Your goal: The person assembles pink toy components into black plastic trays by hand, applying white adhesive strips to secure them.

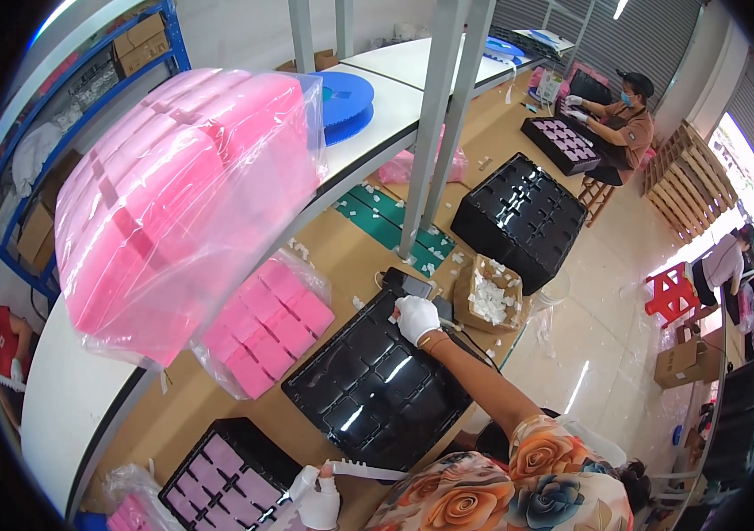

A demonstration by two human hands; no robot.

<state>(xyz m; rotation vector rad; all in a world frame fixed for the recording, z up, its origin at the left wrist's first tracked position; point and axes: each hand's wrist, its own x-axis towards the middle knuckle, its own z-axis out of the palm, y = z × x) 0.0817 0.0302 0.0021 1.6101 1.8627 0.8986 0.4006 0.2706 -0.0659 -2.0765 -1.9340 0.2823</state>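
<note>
My right hand [417,320], in a white glove with bare fingertips, rests at the far right corner of a glossy black moulded tray [368,389]. Its fingers are curled together, and anything small between them is hidden. Close by that hand lies a small black device [408,283]. Lower down, my left hand [317,506], also gloved, grips a white toothed strip [363,470] that stretches to the right. Beside it stands a black tray filled with pink foam pieces [222,482].
Bagged pink foam blocks [266,327] lie left of the tray; a larger bag [182,203] sits on the white shelf [67,398]. A carton of white scraps [489,296] and stacked black trays [518,217] stand right. Metal posts [434,133] rise beyond. A co-worker [629,124] handles another tray.
</note>
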